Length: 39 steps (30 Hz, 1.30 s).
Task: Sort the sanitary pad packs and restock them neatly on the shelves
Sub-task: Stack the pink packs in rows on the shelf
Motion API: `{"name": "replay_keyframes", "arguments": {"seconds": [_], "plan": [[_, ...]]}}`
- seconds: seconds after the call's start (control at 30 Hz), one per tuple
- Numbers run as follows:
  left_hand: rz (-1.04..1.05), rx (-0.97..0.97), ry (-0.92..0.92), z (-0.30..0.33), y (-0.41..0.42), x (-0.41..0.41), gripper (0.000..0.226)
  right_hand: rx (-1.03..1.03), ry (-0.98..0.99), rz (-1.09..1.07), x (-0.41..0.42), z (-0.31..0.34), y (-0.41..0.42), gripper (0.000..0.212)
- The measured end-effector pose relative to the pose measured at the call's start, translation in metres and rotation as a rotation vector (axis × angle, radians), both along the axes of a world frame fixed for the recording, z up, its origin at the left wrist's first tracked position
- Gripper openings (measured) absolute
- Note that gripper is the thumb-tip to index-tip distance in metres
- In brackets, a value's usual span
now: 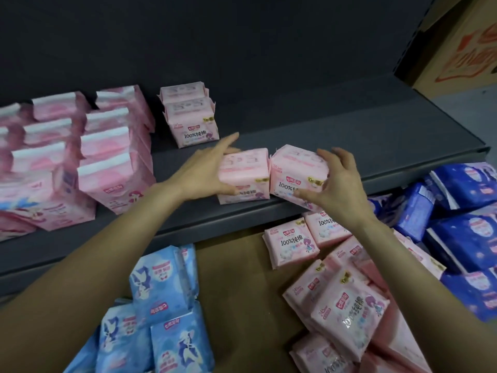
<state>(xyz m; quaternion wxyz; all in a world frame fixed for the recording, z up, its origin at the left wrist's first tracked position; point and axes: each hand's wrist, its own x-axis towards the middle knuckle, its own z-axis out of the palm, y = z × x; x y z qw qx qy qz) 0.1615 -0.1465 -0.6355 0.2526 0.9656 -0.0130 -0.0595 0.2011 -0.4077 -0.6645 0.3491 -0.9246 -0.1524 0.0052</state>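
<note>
Pale pink plastic-wrapped pad packs sit side by side near the front edge of the dark grey metal shelf. The left hand grips the left pale pink pack, fingers and thumb wrapped around it. The right hand clasps the tilted right pale pink pack, which touches its neighbour. Further back stands a two-pack stack of matching pink packs.
</note>
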Motion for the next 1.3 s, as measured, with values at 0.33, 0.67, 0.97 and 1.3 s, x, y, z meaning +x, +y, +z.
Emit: {"name": "replay_keyframes", "arguments": {"seconds": [0.33,0.67,0.97,1.3], "plan": [[0.199,0.416,-0.111,0.017,0.070,0.047,0.080,0.192,-0.031,0.127,0.030,0.006,0.010,0.077],[0.230,0.629,-0.061,0.008,0.101,0.051,0.079,0.205,0.007,0.366,0.066,0.014,0.070,0.072],[0.176,0.387,0.016,0.013,0.114,0.046,0.067,0.178,0.107,0.640,0.043,-0.007,0.153,0.071],[0.304,0.145,-0.168,0.010,0.091,0.023,0.037,0.183,0.062,0.502,0.034,-0.020,0.164,0.071]]}}
